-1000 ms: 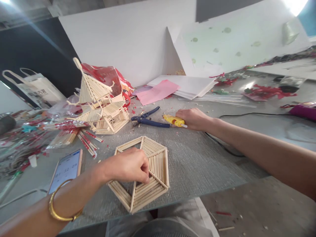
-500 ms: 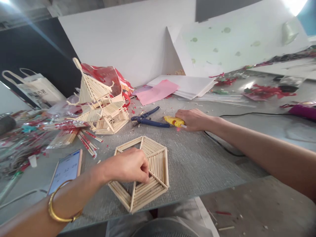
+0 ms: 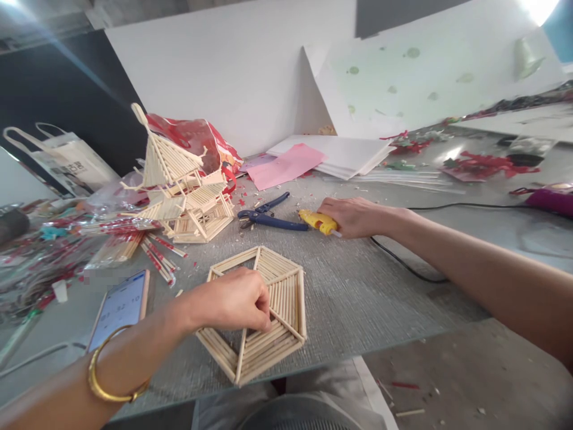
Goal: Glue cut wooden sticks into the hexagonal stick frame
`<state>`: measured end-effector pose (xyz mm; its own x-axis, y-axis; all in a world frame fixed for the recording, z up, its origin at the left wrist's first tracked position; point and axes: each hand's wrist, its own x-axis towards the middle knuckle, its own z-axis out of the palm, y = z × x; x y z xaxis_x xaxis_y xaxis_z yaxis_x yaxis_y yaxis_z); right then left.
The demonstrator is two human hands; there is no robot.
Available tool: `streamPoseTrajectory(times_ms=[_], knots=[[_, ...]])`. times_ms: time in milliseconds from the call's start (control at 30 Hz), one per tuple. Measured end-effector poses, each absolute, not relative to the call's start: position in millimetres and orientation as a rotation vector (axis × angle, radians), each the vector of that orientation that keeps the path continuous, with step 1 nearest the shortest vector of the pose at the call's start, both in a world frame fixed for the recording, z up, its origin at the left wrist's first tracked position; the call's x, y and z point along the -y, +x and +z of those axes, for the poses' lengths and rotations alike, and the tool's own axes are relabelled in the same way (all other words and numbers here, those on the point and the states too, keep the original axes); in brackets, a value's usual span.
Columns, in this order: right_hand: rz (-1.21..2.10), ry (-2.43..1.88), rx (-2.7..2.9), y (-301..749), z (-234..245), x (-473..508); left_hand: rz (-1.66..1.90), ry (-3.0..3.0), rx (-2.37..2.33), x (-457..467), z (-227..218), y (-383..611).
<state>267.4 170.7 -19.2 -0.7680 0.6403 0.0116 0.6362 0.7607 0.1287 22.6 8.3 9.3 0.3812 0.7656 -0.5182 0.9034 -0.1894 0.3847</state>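
A hexagonal panel of wooden sticks [image 3: 286, 292] lies flat near the table's front edge, split by ribs into triangular sections. Some sections are filled with rows of sticks; others show gaps. My left hand [image 3: 237, 298] is closed over its middle, thumb and fingers pressed together at the sticks; whatever they pinch is hidden. Farther back on the right, my right hand [image 3: 349, 216] grips a yellow hot glue gun [image 3: 316, 221] low at the table, with a pale glue stick end poking out near the hand. Blue-handled pliers [image 3: 273, 219] lie open just left of the glue gun.
A stick-built pavilion model [image 3: 179, 185] stands at the back left. Bagged sticks [image 3: 156, 257] and a phone [image 3: 120, 307] lie left. Pink paper [image 3: 289, 165] and white boards [image 3: 349, 155] lie behind. A black cord [image 3: 403, 263] runs beneath my right arm.
My right hand and the glue gun have shifted very slightly to the right. My left hand and the stick panel stay in place.
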Motion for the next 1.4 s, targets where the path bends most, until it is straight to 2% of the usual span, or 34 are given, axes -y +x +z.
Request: streamPoseTrajectory(times_ms=[300, 567, 667, 867, 1033, 1167, 1400], knots=[[-0.016, 0.959, -2.966, 278.9, -7.2, -166.1, -0.276, 1.985, -1.453, -7.4, 11.9, 22.6], [-0.046, 1.071, -2.962, 279.5, -2.6, -165.9, -0.253, 1.981, -1.468, -5.7, 15.7, 18.2], [0.051, 1.055, -3.088, 281.0, -0.4, -168.0, -0.201, 1.964, -1.509, -3.5, 19.5, 12.0], [0.312, 1.119, -3.441, 275.0, 6.1, -154.4, 0.13, 1.894, -1.68, 26.3, 30.4, 4.7], [0.193, 0.765, -3.551, 252.6, 10.8, -99.6, 0.44, 1.989, -1.83, 76.5, 10.4, -4.9], [0.073, 0.639, -3.505, 239.4, -0.7, -57.6, 0.764, 2.359, -1.873, 107.8, -20.9, -18.4], [-0.255, 1.097, -3.174, 228.1, -10.6, -49.5, 0.903, 2.814, -1.965, 117.8, -51.7, -26.9]])
